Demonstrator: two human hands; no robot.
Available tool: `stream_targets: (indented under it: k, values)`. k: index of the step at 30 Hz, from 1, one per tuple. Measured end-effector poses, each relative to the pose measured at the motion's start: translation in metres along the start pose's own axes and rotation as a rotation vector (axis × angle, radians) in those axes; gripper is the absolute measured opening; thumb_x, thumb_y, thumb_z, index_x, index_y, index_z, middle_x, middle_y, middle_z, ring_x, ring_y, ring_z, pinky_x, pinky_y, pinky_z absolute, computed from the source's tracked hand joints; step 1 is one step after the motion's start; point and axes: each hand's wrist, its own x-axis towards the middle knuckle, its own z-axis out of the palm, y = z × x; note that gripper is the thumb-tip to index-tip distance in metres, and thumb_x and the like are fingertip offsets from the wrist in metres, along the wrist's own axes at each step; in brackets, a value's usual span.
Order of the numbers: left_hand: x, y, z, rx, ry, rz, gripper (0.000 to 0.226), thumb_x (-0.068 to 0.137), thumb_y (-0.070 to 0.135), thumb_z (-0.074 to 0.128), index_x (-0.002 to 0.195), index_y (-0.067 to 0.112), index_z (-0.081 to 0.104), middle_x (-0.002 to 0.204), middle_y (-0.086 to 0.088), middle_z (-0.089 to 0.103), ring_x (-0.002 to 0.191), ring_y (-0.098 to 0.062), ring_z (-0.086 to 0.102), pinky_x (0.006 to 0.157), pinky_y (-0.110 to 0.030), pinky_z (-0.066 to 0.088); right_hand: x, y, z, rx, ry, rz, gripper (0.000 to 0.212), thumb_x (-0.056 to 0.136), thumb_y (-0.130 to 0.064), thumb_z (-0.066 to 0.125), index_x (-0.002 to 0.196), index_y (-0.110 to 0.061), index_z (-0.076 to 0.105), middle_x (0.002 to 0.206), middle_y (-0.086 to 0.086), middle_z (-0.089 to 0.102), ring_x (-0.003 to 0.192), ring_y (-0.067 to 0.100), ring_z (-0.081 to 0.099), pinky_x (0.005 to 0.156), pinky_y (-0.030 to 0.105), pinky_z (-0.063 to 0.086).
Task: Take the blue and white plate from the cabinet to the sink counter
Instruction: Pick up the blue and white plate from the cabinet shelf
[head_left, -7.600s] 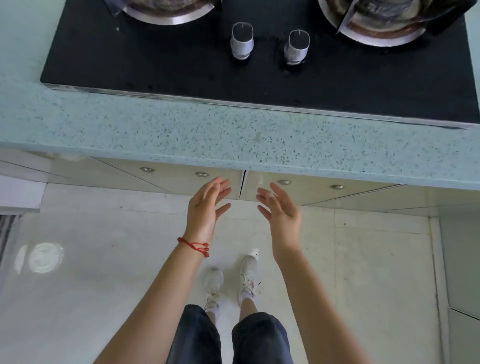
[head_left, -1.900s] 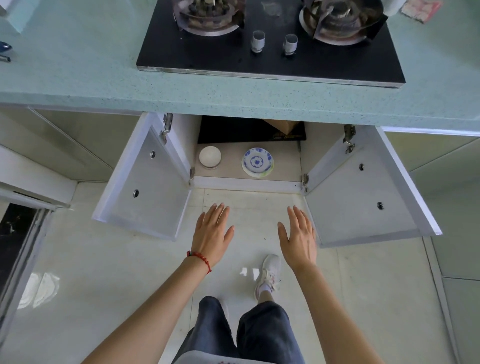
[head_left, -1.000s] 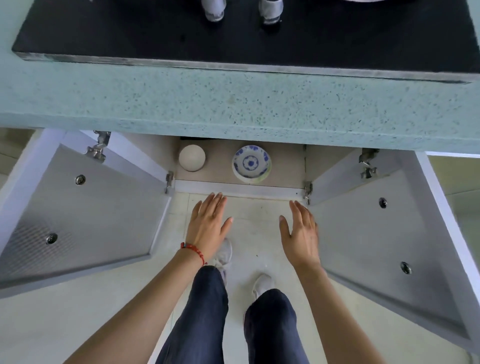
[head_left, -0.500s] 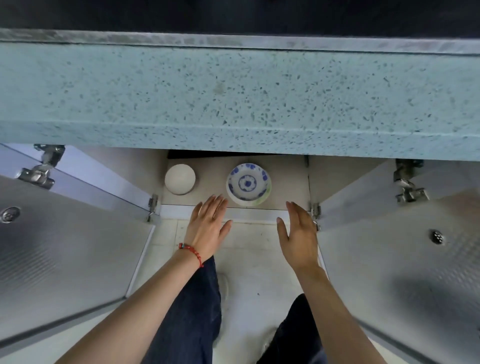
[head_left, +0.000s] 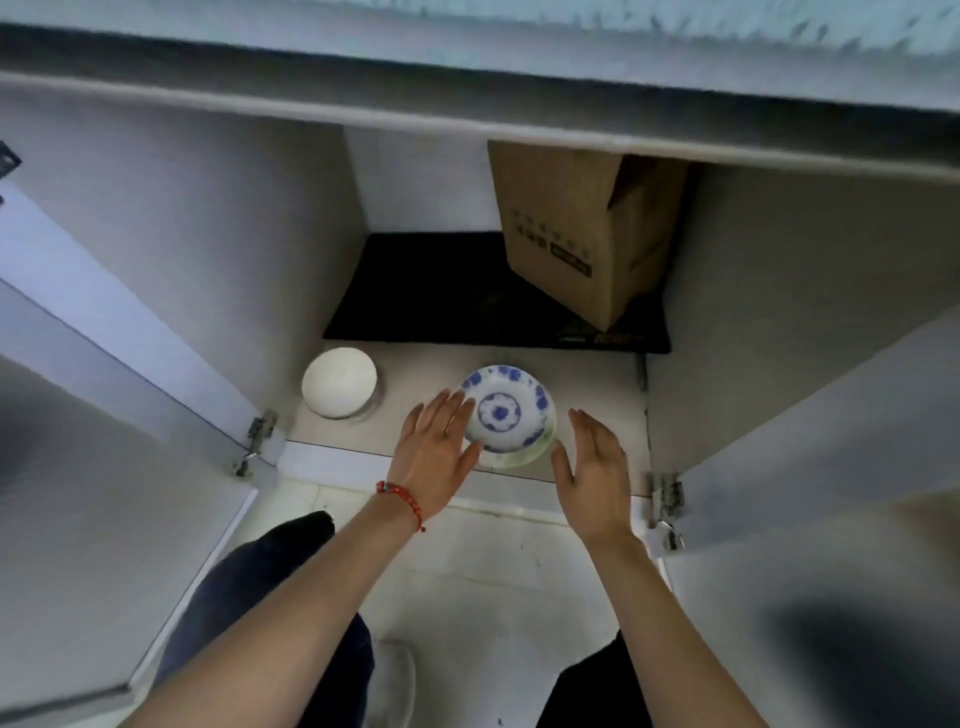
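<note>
The blue and white plate (head_left: 506, 410) lies on the floor of the open cabinet (head_left: 415, 364), near its front edge, stacked on a second plate with a greenish rim. My left hand (head_left: 434, 454), with a red string at the wrist, is open at the plate's left rim, fingertips at or over its edge. My right hand (head_left: 595, 470) is open just to the right of the plate, a small gap between them. Neither hand holds anything.
A white upturned bowl (head_left: 339, 388) stands left of the plate. Behind lie a black mat (head_left: 441, 291) and a brown cardboard box (head_left: 582, 228) at the back right. Both cabinet doors (head_left: 130, 467) stand wide open at either side. The countertop edge (head_left: 467, 62) overhangs above.
The view has dropped below the countertop and closer to the cabinet. Both hands have moved forward from the cabinet's front lip to either side of the plate.
</note>
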Motion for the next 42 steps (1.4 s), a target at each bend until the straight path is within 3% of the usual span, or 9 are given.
stream_targets:
  k: [7, 12, 17, 24, 31, 37, 40, 42]
  values:
    - [0.014, -0.015, 0.066, -0.016, 0.059, -0.053, 0.052, 0.092, 0.035, 0.038, 0.138, 0.011, 0.026, 0.148, -0.011, 0.032, 0.138, -0.023, 0.022, 0.114, -0.040, 0.017, 0.007, 0.038, 0.053, 0.004, -0.030, -0.039, 0.042, 0.092, -0.020, 0.047, 0.130, -0.003, 0.041, 0.134, 0.018, 0.049, 0.124, 0.031, 0.042, 0.105, 0.038, 0.032]
    - [0.034, -0.027, 0.086, -0.183, 0.157, -0.152, 0.049, 0.092, 0.032, 0.042, 0.134, 0.008, 0.034, 0.142, -0.014, 0.040, 0.134, -0.027, 0.031, 0.110, -0.037, 0.023, 0.020, 0.055, 0.072, 0.032, -0.006, -0.036, 0.043, 0.092, -0.024, 0.046, 0.131, -0.006, 0.040, 0.134, 0.016, 0.049, 0.123, 0.028, 0.041, 0.103, 0.038, 0.034]
    - [0.051, -0.057, 0.113, -0.222, 0.138, -0.197, 0.049, 0.092, 0.030, 0.044, 0.134, 0.006, 0.034, 0.142, -0.015, 0.040, 0.132, -0.028, 0.033, 0.110, -0.037, 0.026, 0.040, 0.073, 0.098, 0.018, -0.013, -0.029, 0.042, 0.093, -0.029, 0.043, 0.130, -0.010, 0.040, 0.133, 0.012, 0.050, 0.122, 0.025, 0.042, 0.102, 0.036, 0.035]
    - [0.080, -0.082, 0.150, -0.477, 0.168, -0.388, 0.046, 0.092, 0.031, 0.043, 0.132, 0.009, 0.038, 0.139, -0.016, 0.044, 0.129, -0.029, 0.036, 0.107, -0.037, 0.030, 0.067, 0.103, 0.141, -0.001, -0.052, 0.009, 0.040, 0.094, -0.032, 0.040, 0.128, -0.011, 0.043, 0.130, 0.012, 0.052, 0.120, 0.025, 0.044, 0.101, 0.037, 0.038]
    - [0.094, -0.092, 0.181, -0.556, 0.231, -0.333, 0.036, 0.092, 0.024, 0.046, 0.122, 0.005, 0.049, 0.124, -0.020, 0.057, 0.112, -0.032, 0.052, 0.087, -0.027, 0.035, 0.090, 0.124, 0.170, -0.058, -0.063, 0.095, 0.042, 0.093, -0.029, 0.042, 0.127, -0.004, 0.042, 0.129, 0.018, 0.052, 0.120, 0.030, 0.043, 0.098, 0.038, 0.038]
    - [0.103, -0.105, 0.201, -0.694, 0.207, -0.507, 0.044, 0.093, 0.029, 0.042, 0.129, 0.006, 0.042, 0.135, -0.018, 0.049, 0.122, -0.034, 0.046, 0.100, -0.040, 0.040, 0.094, 0.139, 0.184, -0.017, -0.057, 0.142, 0.038, 0.094, -0.030, 0.039, 0.121, -0.005, 0.048, 0.125, 0.017, 0.056, 0.117, 0.030, 0.047, 0.094, 0.036, 0.042]
    - [0.108, -0.106, 0.208, -0.735, 0.201, -0.444, 0.033, 0.094, 0.025, 0.039, 0.119, 0.008, 0.053, 0.118, -0.018, 0.061, 0.103, -0.030, 0.058, 0.079, -0.028, 0.050, 0.096, 0.145, 0.190, 0.027, -0.038, 0.208, 0.038, 0.094, -0.029, 0.040, 0.123, -0.005, 0.048, 0.127, 0.017, 0.055, 0.119, 0.029, 0.046, 0.096, 0.037, 0.041]
    - [0.109, -0.105, 0.213, -0.755, 0.188, -0.416, 0.031, 0.094, 0.023, 0.037, 0.115, 0.011, 0.057, 0.111, -0.015, 0.065, 0.089, -0.022, 0.060, 0.069, -0.021, 0.047, 0.097, 0.149, 0.194, 0.058, -0.031, 0.244, 0.036, 0.094, -0.029, 0.040, 0.119, -0.006, 0.052, 0.123, 0.016, 0.057, 0.115, 0.030, 0.051, 0.096, 0.040, 0.045]
